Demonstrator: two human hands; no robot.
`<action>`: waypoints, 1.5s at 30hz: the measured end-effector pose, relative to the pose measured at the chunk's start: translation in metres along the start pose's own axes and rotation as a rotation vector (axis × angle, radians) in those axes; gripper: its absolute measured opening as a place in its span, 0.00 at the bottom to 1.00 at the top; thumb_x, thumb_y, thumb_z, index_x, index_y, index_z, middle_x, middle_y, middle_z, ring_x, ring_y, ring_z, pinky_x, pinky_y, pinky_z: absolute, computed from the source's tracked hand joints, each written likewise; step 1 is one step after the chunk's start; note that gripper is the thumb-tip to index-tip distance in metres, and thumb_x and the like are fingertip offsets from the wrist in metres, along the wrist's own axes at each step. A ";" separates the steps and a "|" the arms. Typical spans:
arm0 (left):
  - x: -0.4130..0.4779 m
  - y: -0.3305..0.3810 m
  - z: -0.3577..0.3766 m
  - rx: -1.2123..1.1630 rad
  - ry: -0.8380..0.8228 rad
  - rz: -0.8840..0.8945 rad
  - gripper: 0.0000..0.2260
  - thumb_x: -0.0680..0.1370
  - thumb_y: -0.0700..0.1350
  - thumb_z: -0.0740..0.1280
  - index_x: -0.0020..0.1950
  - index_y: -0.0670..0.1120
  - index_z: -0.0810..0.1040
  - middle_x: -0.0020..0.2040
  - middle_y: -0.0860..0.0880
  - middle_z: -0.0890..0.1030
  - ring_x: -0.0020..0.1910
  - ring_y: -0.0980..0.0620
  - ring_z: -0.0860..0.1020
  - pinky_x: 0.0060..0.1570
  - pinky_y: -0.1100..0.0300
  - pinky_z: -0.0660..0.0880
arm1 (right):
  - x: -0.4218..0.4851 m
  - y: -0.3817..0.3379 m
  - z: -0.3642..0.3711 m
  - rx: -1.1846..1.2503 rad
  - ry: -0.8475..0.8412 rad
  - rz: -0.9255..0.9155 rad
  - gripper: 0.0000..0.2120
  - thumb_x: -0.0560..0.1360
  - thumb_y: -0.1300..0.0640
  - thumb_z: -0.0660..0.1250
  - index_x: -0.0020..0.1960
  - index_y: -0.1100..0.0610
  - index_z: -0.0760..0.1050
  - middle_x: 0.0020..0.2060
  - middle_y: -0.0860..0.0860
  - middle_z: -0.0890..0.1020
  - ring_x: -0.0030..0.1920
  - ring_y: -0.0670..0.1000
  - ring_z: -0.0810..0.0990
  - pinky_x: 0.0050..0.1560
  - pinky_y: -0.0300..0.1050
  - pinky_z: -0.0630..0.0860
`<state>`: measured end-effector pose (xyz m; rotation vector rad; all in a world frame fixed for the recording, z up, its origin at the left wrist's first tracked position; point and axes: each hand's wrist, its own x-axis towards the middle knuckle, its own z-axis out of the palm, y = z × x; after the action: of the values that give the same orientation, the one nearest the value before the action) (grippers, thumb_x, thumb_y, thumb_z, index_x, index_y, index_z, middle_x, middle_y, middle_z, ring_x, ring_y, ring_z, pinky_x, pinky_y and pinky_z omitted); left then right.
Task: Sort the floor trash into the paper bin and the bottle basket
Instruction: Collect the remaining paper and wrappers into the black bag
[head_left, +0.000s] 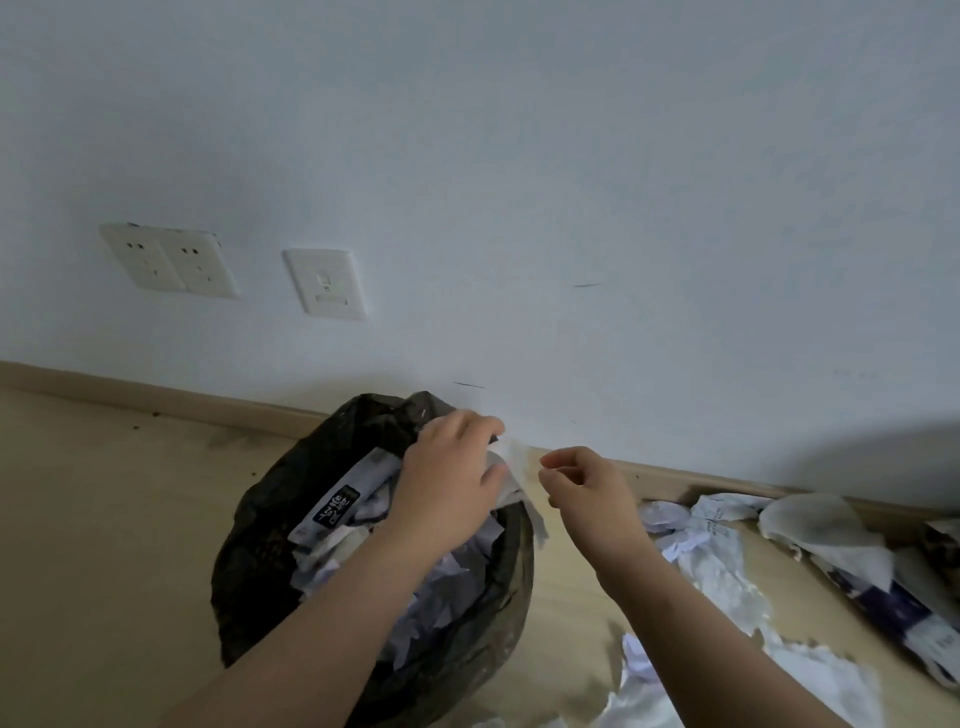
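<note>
A paper bin (249, 561) lined with a black bag stands on the floor by the wall, stuffed with crumpled paper (343, 519). My left hand (449, 483) is over the bin's far right rim and holds a white paper scrap (511, 467) that sticks out beyond the rim. My right hand (587, 486) hovers just right of the bin with its fingers loosely curled and nothing in it. No bottle or bottle basket is in view.
Crumpled white paper and tissue (717, 566) litter the wooden floor (104, 519) to the right. A dark printed wrapper (883, 597) lies at the far right by the skirting. The wall carries sockets (171, 262) and a switch plate (324, 283).
</note>
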<state>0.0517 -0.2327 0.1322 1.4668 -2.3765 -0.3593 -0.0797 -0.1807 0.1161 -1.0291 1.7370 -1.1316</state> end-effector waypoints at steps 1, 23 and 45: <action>0.002 0.005 0.005 0.047 -0.023 0.027 0.14 0.80 0.47 0.59 0.66 0.51 0.69 0.65 0.54 0.69 0.67 0.52 0.63 0.63 0.57 0.64 | -0.001 0.001 -0.004 -0.002 0.000 0.007 0.03 0.77 0.59 0.61 0.49 0.52 0.72 0.41 0.46 0.77 0.42 0.47 0.76 0.42 0.39 0.72; -0.019 -0.052 -0.028 0.439 -0.430 -0.359 0.12 0.77 0.37 0.58 0.54 0.49 0.77 0.51 0.48 0.76 0.47 0.48 0.76 0.41 0.58 0.71 | -0.007 0.010 -0.001 -0.050 -0.115 0.076 0.06 0.77 0.59 0.61 0.47 0.58 0.77 0.43 0.57 0.82 0.40 0.50 0.77 0.41 0.43 0.73; 0.003 0.019 0.012 0.230 -0.070 -0.164 0.13 0.79 0.45 0.59 0.63 0.44 0.69 0.61 0.43 0.68 0.59 0.43 0.69 0.53 0.55 0.69 | -0.005 0.067 -0.063 -0.133 -0.069 0.218 0.06 0.76 0.61 0.60 0.41 0.54 0.73 0.36 0.50 0.78 0.38 0.51 0.75 0.35 0.40 0.69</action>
<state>0.0297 -0.2266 0.1284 1.7861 -2.4254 -0.1821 -0.1489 -0.1399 0.0718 -0.9201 1.8380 -0.8449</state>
